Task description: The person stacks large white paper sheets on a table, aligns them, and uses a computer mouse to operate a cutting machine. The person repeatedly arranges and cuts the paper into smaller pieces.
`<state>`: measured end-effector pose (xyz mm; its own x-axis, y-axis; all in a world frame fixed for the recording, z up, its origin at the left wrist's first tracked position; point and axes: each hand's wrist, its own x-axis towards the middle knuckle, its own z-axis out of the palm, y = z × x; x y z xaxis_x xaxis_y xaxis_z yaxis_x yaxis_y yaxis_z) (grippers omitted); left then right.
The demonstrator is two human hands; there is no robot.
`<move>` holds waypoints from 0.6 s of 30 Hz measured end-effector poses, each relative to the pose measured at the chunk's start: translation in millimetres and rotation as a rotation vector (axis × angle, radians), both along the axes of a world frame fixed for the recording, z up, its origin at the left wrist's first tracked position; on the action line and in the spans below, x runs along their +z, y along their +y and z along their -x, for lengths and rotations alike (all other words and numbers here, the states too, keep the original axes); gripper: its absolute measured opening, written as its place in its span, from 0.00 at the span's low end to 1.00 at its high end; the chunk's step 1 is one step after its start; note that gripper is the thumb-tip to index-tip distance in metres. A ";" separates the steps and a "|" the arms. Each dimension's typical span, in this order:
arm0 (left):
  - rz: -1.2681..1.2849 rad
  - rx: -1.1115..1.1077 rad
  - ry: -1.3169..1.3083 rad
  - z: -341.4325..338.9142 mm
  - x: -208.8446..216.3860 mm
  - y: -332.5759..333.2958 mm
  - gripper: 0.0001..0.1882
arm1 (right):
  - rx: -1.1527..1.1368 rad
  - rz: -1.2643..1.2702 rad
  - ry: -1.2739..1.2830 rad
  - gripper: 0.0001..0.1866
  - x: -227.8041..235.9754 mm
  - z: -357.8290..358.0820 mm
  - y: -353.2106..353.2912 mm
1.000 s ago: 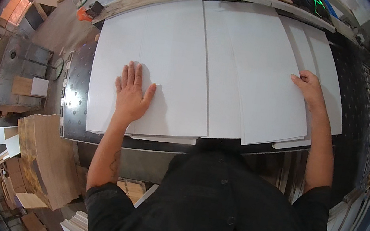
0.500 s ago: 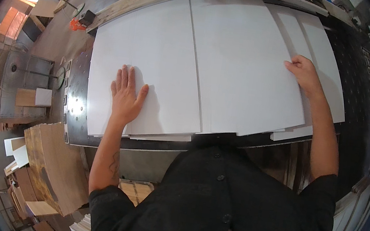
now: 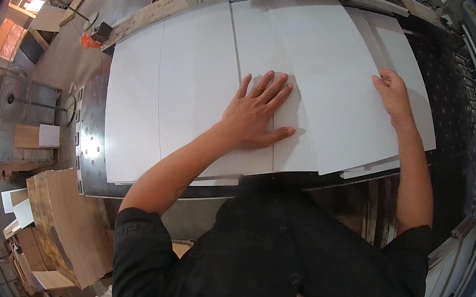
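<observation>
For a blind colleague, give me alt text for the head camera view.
A person presses the left hand flat on overlapping white panels that lie on a dark workbench, while the right hand rests at the right-hand panel's edge. Wooden boards are stacked on the floor to the left.

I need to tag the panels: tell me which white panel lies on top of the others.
The wide right-hand panel: its left edge overlaps the middle panel under the left hand, and the right hand grips its far edge.
</observation>
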<state>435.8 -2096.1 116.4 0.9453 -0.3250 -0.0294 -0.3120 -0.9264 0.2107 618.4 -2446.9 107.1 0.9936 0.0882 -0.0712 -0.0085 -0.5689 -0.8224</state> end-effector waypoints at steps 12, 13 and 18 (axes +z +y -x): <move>-0.126 0.170 -0.047 25.4 8.6 16.7 0.49 | -0.166 0.036 0.101 0.24 9.2 -11.0 -143.8; -0.133 0.195 -0.043 27.6 8.4 15.8 0.49 | -0.164 0.002 0.085 0.24 7.8 -11.3 -145.1; -0.114 0.241 -0.028 34.0 7.7 16.8 0.49 | -0.130 0.053 0.001 0.26 -5.5 -15.5 -125.0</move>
<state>401.8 -2079.4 124.1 0.9959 -0.0863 -0.0261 -0.0834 -0.9920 0.0948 633.9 -2571.9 101.6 0.9963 -0.0449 -0.0730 -0.0853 -0.6053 -0.7914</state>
